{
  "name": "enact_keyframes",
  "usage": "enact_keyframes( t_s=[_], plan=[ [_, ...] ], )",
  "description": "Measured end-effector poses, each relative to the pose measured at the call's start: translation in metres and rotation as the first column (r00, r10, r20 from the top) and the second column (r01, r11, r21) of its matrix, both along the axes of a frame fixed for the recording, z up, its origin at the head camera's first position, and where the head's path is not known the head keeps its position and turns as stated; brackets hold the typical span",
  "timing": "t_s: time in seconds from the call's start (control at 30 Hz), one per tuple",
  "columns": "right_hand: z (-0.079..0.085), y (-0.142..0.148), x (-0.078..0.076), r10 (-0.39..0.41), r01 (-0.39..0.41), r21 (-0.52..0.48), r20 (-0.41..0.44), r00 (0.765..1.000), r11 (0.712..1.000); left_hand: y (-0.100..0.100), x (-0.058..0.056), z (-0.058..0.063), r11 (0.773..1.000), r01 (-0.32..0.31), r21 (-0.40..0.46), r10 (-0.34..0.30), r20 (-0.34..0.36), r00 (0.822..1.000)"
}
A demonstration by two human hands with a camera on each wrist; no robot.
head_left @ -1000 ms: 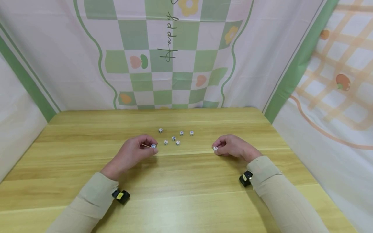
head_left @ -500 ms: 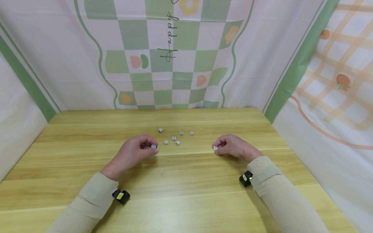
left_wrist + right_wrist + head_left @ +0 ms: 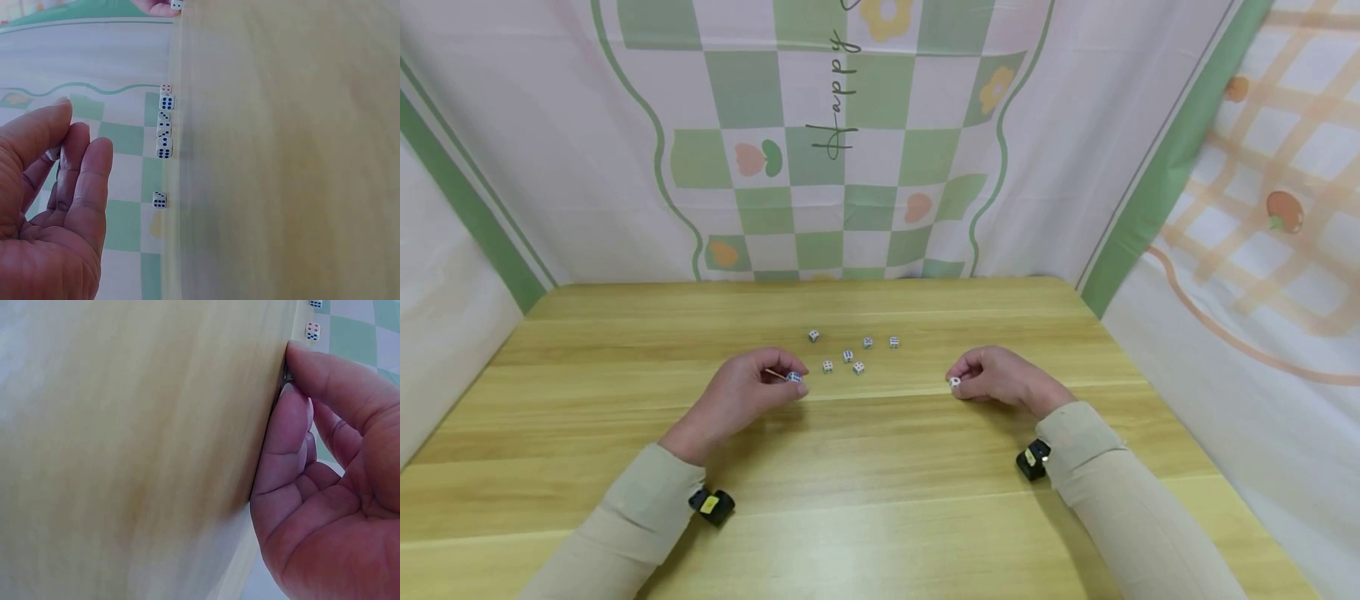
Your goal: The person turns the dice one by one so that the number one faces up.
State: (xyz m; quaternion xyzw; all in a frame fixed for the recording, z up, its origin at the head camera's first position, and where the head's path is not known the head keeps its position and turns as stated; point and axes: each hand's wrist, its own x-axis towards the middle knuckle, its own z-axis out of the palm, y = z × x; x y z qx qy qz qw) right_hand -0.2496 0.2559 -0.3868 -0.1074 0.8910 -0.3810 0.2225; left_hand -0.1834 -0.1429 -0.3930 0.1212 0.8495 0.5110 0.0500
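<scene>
My left hand [image 3: 741, 392] pinches a white die [image 3: 794, 377] with dark pips between thumb and fingertips, left of the loose dice. In the left wrist view the hand is up off the table, and only a sliver of that die shows behind the thumb. On the other side, my right hand [image 3: 1000, 379] grips another white die [image 3: 954, 382] at its fingertips, low at the tabletop. Fingers mostly hide this die in the right wrist view. Between the hands several loose dice lie scattered, among them one die [image 3: 827, 367] nearest the left fingertips and one die [image 3: 893, 342] farthest right.
The wooden table [image 3: 880, 483] stretches under both arms. A printed curtain [image 3: 820, 200] hangs behind its far edge, and more cloth [image 3: 1247, 275] hangs on the right. Black wrist cameras sit at both cuffs.
The die in my left hand has turned slightly between the fingertips. My right hand, its die and the loose dice have stayed in place.
</scene>
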Motion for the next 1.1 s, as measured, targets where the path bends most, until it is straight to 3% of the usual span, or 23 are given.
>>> enact_keyframes(
  t_s=[0.67, 1.1],
  plan=[
    [-0.0001, -0.0009, -0.0005, -0.004, 0.004, -0.002, 0.002, 1.000, 1.000, -0.0010, 0.0011, -0.0002, 0.999, 0.029, -0.018, -0.029, -0.004, 1.000],
    [-0.0004, 0.0001, -0.0017, -0.012, 0.012, 0.005, 0.005, 1.000, 1.000, 0.0001, 0.0024, 0.0017, 1.000, -0.001, -0.018, 0.001, -0.008, 1.000]
  ],
)
